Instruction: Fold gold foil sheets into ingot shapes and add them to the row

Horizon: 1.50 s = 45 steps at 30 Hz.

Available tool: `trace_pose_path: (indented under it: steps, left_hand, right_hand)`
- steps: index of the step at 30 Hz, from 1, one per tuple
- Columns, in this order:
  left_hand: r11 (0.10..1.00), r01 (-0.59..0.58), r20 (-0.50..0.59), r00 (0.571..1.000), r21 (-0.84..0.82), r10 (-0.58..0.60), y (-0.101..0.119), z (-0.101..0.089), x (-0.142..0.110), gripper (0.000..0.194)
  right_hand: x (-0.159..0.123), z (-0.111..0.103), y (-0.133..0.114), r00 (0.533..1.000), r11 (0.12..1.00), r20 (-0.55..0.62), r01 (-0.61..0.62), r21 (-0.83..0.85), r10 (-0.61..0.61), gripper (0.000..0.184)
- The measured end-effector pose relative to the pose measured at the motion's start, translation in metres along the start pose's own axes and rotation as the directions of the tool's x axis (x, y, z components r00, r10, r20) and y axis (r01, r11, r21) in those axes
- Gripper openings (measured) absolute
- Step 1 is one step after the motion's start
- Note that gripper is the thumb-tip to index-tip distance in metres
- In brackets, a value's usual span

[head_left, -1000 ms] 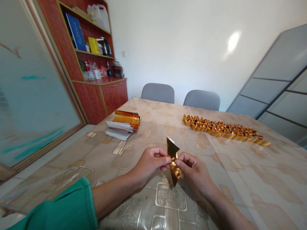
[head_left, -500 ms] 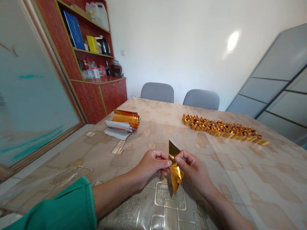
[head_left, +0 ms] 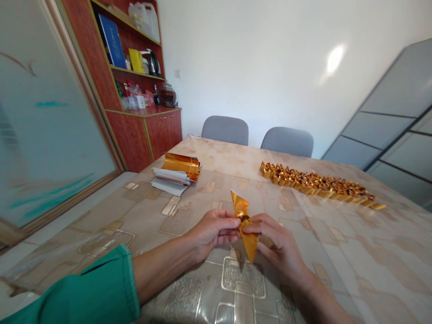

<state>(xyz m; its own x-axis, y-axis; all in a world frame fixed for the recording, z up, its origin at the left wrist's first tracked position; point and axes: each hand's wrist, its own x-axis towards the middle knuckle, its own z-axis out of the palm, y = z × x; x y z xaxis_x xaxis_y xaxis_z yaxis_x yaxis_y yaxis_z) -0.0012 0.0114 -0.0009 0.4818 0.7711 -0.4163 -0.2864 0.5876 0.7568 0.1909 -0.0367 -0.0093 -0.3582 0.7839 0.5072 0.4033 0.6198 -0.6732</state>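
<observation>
Between my hands, above the front of the table, is a partly folded sheet of gold foil paper [head_left: 250,245] with one point up and one point down. My left hand [head_left: 219,229] pinches its middle from the left, thumb on top. From the right, my right hand [head_left: 278,238] grips the same folded middle with thumb and fingers, which cover part of the fold. A stack of gold foil sheets [head_left: 182,165] with white-grey backs lies curled to the far left. Rows of folded gold foil pieces [head_left: 320,184] sit packed together at the far right.
The table [head_left: 216,180] has a patterned, shiny cover. Two grey chairs [head_left: 225,129] stand behind its far edge. A reddish wooden cabinet [head_left: 162,132] with bottles, a kettle and jugs is at the back left, beside a frosted glass door [head_left: 50,135].
The foil's upper part has turned from a dark flat face to a bright creased one. My right hand's fingers have shifted across the fold. The whole view has moved slightly.
</observation>
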Motion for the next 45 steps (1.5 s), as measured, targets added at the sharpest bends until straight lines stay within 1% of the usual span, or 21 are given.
trace_pose_path:
  steps: [2,4,7,8,11,14,16,20,24,27,30,33,37,39,41,42,45]
  left_hand:
    - [1.0,-0.009,0.002,1.0,0.003,0.009,-0.001,0.001,-0.001,0.019]
    - [0.999,-0.044,0.011,0.999,0.005,0.044,-0.002,0.001,-0.001,0.02]
    - [0.994,-0.105,0.029,0.994,0.012,0.104,-0.004,0.003,-0.003,0.022]
    - [0.994,-0.113,0.037,0.993,0.012,0.113,-0.004,0.003,-0.004,0.023]
    - [0.995,-0.102,0.066,0.993,0.005,0.101,-0.006,0.005,-0.004,0.023]
    - [0.996,-0.086,0.088,0.993,0.024,0.084,-0.008,0.005,-0.004,0.022]
    - [0.996,-0.08,0.087,0.993,0.05,0.076,-0.01,0.004,-0.003,0.02]
    - [0.994,-0.068,0.096,0.994,0.088,0.06,-0.013,0.001,-0.001,0.017]
    - [0.994,-0.049,0.099,0.994,0.095,0.04,-0.016,0.001,0.001,0.015]
    - [0.997,-0.021,0.085,0.996,0.077,0.015,-0.016,0.001,0.002,0.012]
    - [1.0,-0.015,0.085,0.996,0.026,0.013,-0.015,0.001,0.003,0.01]
    - [0.999,-0.049,0.078,0.996,0.007,0.048,-0.014,0.001,0.002,0.011]
    - [0.994,-0.084,0.049,0.996,0.065,0.081,-0.014,0.003,0.001,0.015]
    - [0.991,-0.105,0.04,0.994,0.08,0.102,-0.013,0.004,0.001,0.02]
    - [0.985,-0.16,0.023,0.987,0.061,0.159,-0.01,0.003,0.001,0.024]
    - [0.98,-0.191,0.015,0.982,0.048,0.191,-0.009,0.003,0.001,0.027]
    - [0.968,-0.249,0.012,0.968,0.028,0.249,-0.004,0.0,0.003,0.031]
  right_hand:
    - [-0.001,-0.001,0.001,0.999,0.998,-0.037,-0.024,0.065,0.026,0.02]
    - [0.0,-0.002,0.002,0.995,0.987,-0.069,-0.061,0.15,0.072,0.015]
    - [0.001,-0.001,0.0,0.983,0.955,-0.091,-0.127,0.267,0.156,0.006]
    - [0.001,-0.001,0.0,0.978,0.943,-0.092,-0.15,0.296,0.185,0.006]
    - [0.002,0.002,-0.002,0.951,0.898,-0.129,-0.215,0.384,0.283,0.013]
    - [0.001,0.005,0.0,0.902,0.846,-0.183,-0.275,0.456,0.391,0.026]
    - [0.001,0.007,0.004,0.89,0.835,-0.18,-0.298,0.463,0.418,0.028]
    - [0.0,0.011,0.012,0.899,0.838,-0.137,-0.32,0.443,0.416,0.026]
    - [0.0,0.015,0.015,0.882,0.822,-0.146,-0.342,0.456,0.448,0.025]
    - [0.001,0.017,0.012,0.875,0.816,-0.162,-0.339,0.468,0.457,0.026]
    - [0.0,0.016,0.012,0.888,0.839,-0.157,-0.331,0.432,0.432,0.026]
    - [-0.002,0.017,0.014,0.897,0.848,-0.14,-0.333,0.413,0.42,0.022]
    - [-0.003,0.017,0.014,0.903,0.852,-0.125,-0.332,0.405,0.411,0.02]
    - [-0.002,0.015,0.011,0.912,0.854,-0.125,-0.309,0.418,0.392,0.015]
    - [-0.001,0.012,0.007,0.93,0.865,-0.121,-0.268,0.423,0.347,0.011]
    - [0.0,0.01,0.004,0.941,0.879,-0.118,-0.246,0.408,0.318,0.013]
    - [0.001,0.005,0.0,0.968,0.935,-0.105,-0.187,0.301,0.227,0.013]
